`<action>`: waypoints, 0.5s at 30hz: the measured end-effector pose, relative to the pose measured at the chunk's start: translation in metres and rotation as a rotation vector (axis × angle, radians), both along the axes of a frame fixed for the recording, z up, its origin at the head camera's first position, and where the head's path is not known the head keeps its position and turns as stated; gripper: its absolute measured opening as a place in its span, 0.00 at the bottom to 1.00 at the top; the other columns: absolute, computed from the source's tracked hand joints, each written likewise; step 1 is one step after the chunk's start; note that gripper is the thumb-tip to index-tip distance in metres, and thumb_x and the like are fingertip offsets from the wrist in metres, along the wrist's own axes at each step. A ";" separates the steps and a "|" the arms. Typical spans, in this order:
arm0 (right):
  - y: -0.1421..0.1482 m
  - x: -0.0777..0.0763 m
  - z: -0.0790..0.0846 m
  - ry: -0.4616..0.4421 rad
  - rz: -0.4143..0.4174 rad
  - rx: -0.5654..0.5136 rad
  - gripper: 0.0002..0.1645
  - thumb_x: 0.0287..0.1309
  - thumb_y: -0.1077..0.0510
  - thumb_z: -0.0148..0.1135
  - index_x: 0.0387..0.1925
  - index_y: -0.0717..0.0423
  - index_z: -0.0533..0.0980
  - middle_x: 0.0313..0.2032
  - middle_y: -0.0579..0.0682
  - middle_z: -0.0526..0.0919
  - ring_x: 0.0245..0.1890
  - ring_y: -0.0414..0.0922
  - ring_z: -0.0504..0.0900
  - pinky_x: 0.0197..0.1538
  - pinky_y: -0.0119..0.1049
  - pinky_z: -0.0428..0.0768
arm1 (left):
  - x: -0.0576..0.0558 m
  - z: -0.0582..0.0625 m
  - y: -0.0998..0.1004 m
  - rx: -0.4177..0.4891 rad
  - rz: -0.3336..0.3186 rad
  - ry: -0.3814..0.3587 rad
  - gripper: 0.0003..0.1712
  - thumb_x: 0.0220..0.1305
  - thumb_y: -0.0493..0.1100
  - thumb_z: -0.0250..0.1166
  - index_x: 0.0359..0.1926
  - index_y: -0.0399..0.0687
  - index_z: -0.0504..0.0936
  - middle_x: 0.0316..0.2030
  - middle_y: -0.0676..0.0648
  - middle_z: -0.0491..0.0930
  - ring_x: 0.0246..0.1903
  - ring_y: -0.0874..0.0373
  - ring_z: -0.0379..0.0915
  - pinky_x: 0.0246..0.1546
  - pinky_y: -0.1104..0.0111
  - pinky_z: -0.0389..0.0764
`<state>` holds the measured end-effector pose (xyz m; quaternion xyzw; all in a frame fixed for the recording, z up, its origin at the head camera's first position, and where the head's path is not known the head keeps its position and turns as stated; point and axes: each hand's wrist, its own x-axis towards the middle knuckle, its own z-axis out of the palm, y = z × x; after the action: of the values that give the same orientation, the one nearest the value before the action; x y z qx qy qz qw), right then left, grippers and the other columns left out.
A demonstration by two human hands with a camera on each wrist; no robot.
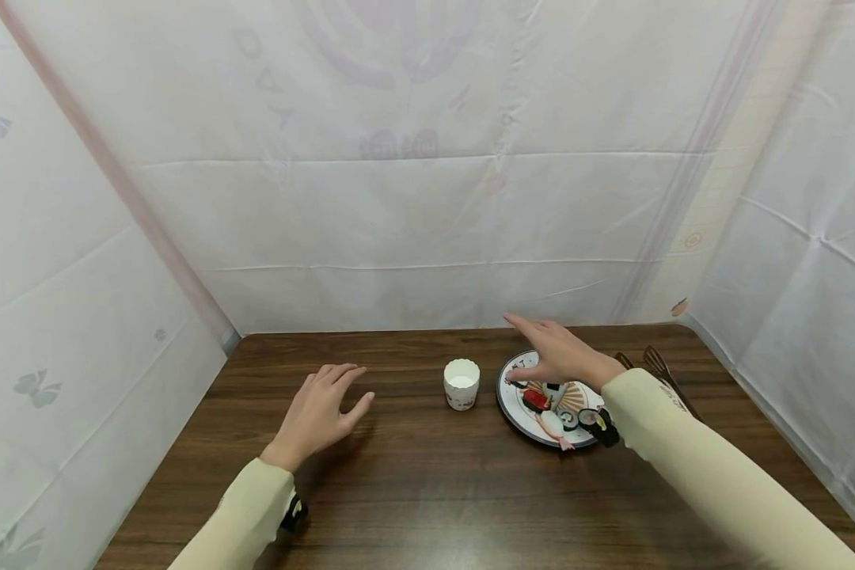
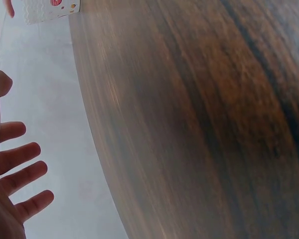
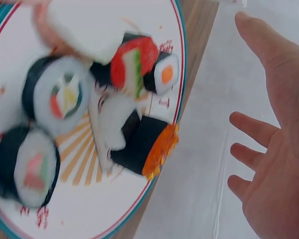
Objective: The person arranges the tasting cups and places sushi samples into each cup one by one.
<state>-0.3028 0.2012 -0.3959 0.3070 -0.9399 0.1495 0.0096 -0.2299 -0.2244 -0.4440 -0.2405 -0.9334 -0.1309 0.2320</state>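
Observation:
My right hand hovers open over the far part of a round plate with a teal rim, fingers spread and holding nothing. The plate carries several sushi pieces, among them dark-wrapped rolls and one topped with orange roe. The right hand shows its empty palm in the right wrist view. A small white paper cup stands just left of the plate. My left hand floats open above the wooden table, left of the cup, empty. Its fingers are spread; the cup peeks in at the top.
Dark wooden utensils lie on the table behind the plate, at the right. White cloth walls close in the table at the back and on both sides.

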 end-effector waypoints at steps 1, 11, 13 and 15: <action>-0.003 -0.001 -0.001 -0.017 0.004 -0.004 0.63 0.58 0.33 0.72 0.82 0.52 0.50 0.70 0.64 0.70 0.68 0.68 0.68 0.66 0.66 0.66 | 0.000 0.000 0.000 -0.001 -0.003 0.005 0.27 0.70 0.56 0.65 0.60 0.42 0.83 0.56 0.40 0.82 0.55 0.43 0.76 0.54 0.44 0.77; -0.039 -0.002 -0.011 -0.115 0.066 -0.029 0.63 0.57 0.34 0.73 0.81 0.54 0.50 0.68 0.62 0.73 0.69 0.63 0.68 0.68 0.63 0.67 | -0.001 -0.003 0.007 -0.017 -0.034 0.040 0.22 0.69 0.52 0.68 0.54 0.41 0.86 0.52 0.41 0.84 0.50 0.43 0.79 0.49 0.45 0.79; -0.046 -0.001 -0.014 -0.130 0.069 -0.031 0.63 0.57 0.34 0.74 0.81 0.55 0.51 0.67 0.61 0.74 0.69 0.64 0.68 0.67 0.63 0.68 | -0.001 -0.003 0.009 -0.014 -0.040 0.048 0.21 0.68 0.51 0.69 0.53 0.40 0.86 0.51 0.40 0.84 0.50 0.44 0.79 0.49 0.45 0.79; -0.052 0.000 -0.015 -0.149 0.065 -0.030 0.63 0.56 0.34 0.74 0.80 0.55 0.52 0.67 0.61 0.74 0.69 0.64 0.68 0.67 0.62 0.68 | -0.001 -0.004 0.010 -0.015 -0.048 0.052 0.20 0.69 0.51 0.68 0.52 0.40 0.87 0.51 0.40 0.85 0.50 0.44 0.80 0.48 0.46 0.80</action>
<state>-0.3024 0.1493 -0.4112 0.3250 -0.9252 0.1863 -0.0605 -0.2313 -0.2146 -0.4476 -0.2678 -0.9220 -0.1233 0.2510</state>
